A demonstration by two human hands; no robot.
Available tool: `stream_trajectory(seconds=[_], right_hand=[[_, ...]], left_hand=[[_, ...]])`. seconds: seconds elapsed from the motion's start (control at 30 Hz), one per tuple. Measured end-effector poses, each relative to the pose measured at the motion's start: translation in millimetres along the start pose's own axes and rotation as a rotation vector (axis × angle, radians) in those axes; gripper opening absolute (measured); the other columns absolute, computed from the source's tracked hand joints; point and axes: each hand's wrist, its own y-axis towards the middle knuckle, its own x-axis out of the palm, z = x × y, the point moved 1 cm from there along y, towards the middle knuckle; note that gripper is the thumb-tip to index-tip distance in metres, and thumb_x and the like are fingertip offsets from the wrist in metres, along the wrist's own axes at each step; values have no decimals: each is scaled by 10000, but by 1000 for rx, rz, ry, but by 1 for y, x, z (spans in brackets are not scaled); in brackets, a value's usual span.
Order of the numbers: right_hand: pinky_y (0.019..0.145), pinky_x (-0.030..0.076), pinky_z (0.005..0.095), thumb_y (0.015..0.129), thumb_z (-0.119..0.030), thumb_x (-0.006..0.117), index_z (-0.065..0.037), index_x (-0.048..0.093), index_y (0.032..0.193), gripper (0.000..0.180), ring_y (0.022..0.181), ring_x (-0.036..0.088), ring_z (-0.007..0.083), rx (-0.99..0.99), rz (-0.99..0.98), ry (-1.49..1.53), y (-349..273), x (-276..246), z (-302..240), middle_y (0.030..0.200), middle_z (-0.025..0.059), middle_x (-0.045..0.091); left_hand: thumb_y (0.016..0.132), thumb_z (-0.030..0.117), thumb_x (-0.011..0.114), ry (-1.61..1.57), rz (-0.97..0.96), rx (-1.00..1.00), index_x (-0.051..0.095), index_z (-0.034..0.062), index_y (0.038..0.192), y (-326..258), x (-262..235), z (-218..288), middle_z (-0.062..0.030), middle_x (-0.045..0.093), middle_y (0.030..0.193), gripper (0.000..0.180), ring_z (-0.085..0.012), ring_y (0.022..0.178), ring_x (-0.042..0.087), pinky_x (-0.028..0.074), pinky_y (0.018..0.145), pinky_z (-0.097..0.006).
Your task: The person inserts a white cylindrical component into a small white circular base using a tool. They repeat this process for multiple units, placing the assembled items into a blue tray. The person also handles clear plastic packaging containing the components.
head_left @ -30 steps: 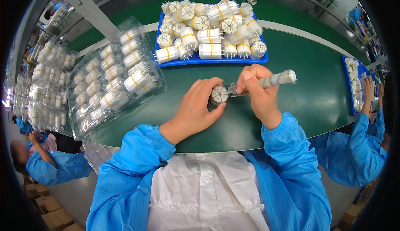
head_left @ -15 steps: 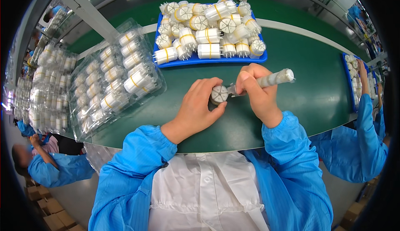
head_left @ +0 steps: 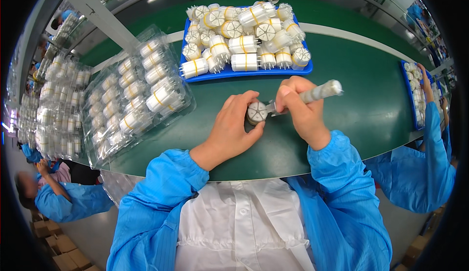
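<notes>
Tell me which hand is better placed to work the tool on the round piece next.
Right hand, I'd judge: it grips the tool, with the tip close beside the round piece. The left hand is curled around that piece, seemingly steadying it.

Pale spoke-patterned round piece, green tabletop, blue tray
</notes>
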Motion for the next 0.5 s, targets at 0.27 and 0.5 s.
stream_trajectory(seconds=[0.27,0.5], right_hand=[[534,387,262,958,-82,615,-56,533,690,282,609,490,61,1,-75,-90,-2,-2,8,661,-3,565],[540,406,254,973,-94,601,-59,535,712,271,603,496,66,17,-10,-24,-1,-1,9,677,8,577]], left_hand=[[781,127,779,-84,-46,70,485,28,1303,0,1,2,-170,607,1191,608,-370,1120,580,491,929,-446],[804,155,817,16,-42,111,552,29,1235,2,-3,-1,-172,609,1174,521,-375,1090,589,494,923,-436]])
